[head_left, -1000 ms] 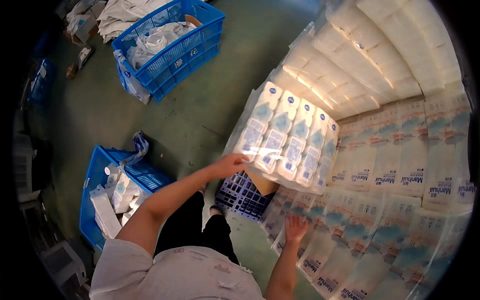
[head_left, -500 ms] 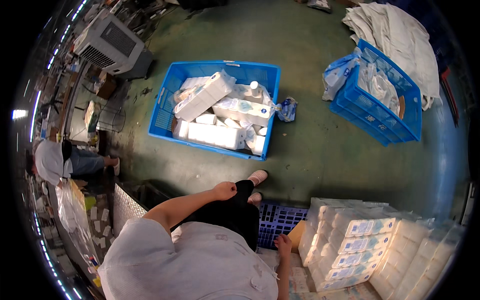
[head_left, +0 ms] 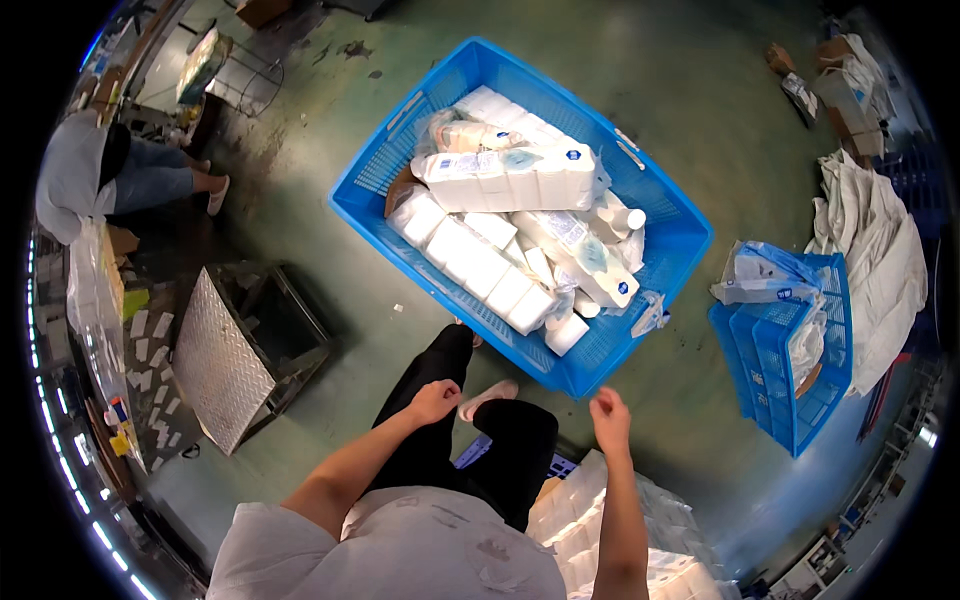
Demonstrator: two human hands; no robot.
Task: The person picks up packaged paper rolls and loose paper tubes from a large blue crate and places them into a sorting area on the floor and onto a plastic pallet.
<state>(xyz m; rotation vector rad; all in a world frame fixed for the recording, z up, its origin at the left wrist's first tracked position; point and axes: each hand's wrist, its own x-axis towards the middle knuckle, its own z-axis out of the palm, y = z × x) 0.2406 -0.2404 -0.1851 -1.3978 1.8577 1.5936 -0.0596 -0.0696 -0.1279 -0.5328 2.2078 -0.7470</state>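
Note:
A large blue plastic crate [head_left: 345, 203] stands on the floor in front of me, with several plastic-wrapped packs of white paper rolls [head_left: 500, 178] heaped in it. Some packs lie tilted over others, and loose rolls show between them. My left hand [head_left: 436, 401] is over my left thigh, its fingers curled in with nothing in them. By the crate's near corner is my right hand [head_left: 610, 416], empty, its fingers slightly bent and apart; whether it touches the rim I cannot tell. Stacked wrapped roll packs [head_left: 575, 530] stand beside my right leg, partly behind my right arm.
On the right is a smaller blue crate [head_left: 745, 375] with crumpled plastic wrap, beside a heap of white cloth [head_left: 870, 270]. A metal step with a patterned plate [head_left: 222, 360] stands at left. Further left, another person [head_left: 150, 180] is by a bench.
My body has turned right and come closer to the large crate. My right hand has moved from beside the stacked packs toward the crate's near corner. My left hand stays curled.

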